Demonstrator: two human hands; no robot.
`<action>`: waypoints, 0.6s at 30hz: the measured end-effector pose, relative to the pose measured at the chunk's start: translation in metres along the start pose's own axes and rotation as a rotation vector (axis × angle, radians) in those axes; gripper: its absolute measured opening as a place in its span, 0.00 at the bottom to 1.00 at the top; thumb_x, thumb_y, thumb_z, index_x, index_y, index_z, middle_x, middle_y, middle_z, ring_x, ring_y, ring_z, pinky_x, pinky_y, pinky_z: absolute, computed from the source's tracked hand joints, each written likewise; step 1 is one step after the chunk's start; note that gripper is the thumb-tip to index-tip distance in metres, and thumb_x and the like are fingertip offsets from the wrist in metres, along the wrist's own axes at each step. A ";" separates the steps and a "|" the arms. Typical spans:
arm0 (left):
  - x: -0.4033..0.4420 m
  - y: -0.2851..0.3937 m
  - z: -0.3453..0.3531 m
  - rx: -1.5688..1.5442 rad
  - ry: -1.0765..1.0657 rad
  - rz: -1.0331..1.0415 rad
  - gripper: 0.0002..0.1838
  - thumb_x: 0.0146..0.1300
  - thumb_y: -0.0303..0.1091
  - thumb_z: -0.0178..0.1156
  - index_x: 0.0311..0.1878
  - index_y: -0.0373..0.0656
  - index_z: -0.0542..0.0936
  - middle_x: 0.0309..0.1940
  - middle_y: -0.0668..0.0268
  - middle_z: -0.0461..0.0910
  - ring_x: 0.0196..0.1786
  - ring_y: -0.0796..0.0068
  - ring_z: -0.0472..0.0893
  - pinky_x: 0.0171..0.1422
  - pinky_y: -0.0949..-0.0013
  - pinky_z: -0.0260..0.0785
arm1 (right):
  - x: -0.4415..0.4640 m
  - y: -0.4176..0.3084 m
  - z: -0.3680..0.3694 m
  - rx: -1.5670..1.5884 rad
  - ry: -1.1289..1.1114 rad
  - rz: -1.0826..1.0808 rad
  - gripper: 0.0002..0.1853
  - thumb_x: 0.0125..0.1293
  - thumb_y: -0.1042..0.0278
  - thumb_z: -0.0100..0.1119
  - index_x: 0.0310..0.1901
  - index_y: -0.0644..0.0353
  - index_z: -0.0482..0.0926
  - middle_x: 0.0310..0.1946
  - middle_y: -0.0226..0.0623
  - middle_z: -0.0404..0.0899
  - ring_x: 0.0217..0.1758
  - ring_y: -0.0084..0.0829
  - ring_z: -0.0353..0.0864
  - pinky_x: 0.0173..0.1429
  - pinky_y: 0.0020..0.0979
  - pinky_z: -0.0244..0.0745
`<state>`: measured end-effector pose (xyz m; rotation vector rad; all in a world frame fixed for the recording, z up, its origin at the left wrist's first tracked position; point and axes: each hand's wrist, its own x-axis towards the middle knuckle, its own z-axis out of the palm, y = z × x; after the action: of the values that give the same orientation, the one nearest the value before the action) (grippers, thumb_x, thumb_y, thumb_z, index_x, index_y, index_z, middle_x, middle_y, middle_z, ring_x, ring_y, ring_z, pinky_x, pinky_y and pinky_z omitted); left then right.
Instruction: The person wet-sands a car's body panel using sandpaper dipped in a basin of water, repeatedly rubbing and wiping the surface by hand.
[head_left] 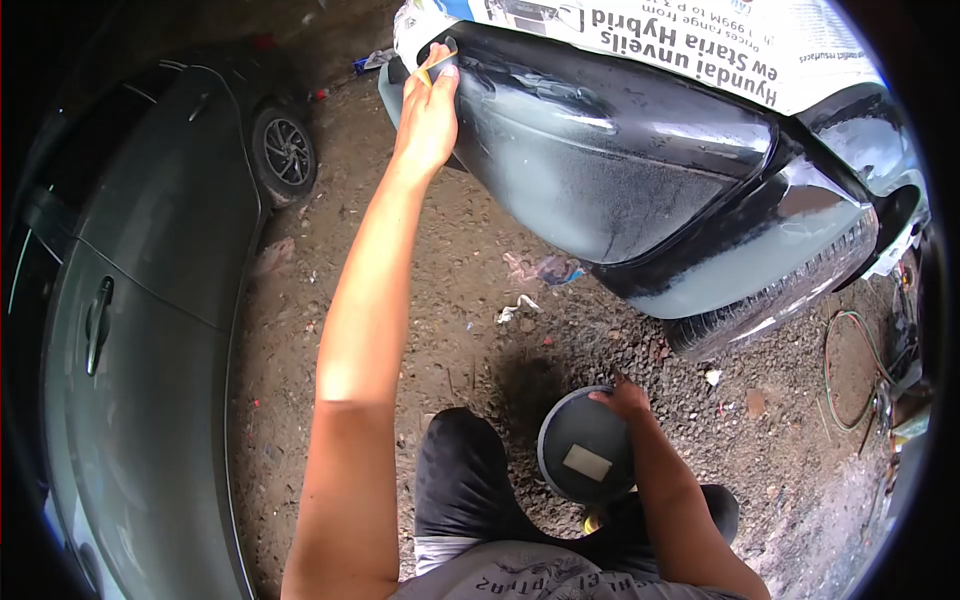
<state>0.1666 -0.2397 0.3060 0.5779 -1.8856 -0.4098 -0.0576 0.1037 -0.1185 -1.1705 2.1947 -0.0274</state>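
Note:
My left hand [428, 125] reaches far forward, its fingers closed on a folded yellowish sheet that looks like sandpaper [440, 64]. It presses at the left edge of a wet car body panel [600, 150], which is black with patches of grey. In my right hand [625, 399] is the rim of a round dark bucket [546, 440], held between my knees. A pale rectangular piece [587, 462] shows inside the bucket; whether it floats or rests on something I cannot tell.
Newspaper [680, 40] covers the car above the panel, and a tyre [770, 295] sits below it. Along the left stands a dark green car [150, 330]. Scraps of plastic [545, 268] litter the gravel ground [330, 250]. A thin hose [830, 350] lies coiled at right.

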 end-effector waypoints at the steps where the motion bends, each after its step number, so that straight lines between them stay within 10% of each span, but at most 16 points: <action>1: 0.003 0.003 0.002 -0.010 0.011 -0.023 0.33 0.81 0.50 0.41 0.77 0.32 0.65 0.80 0.47 0.59 0.83 0.52 0.56 0.87 0.59 0.43 | 0.001 0.001 0.000 0.002 0.006 -0.005 0.63 0.52 0.18 0.65 0.81 0.51 0.56 0.66 0.56 0.76 0.68 0.57 0.77 0.70 0.51 0.73; 18: -0.019 0.017 0.017 -0.044 -0.008 0.121 0.34 0.81 0.50 0.38 0.79 0.33 0.61 0.82 0.47 0.54 0.86 0.57 0.50 0.88 0.59 0.38 | 0.000 0.001 -0.005 -0.015 0.001 -0.015 0.64 0.52 0.18 0.65 0.81 0.52 0.54 0.68 0.56 0.75 0.70 0.53 0.77 0.71 0.48 0.73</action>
<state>0.1535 -0.2148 0.2946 0.4311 -1.9032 -0.3746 -0.0610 0.1035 -0.1150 -1.1958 2.1905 -0.0186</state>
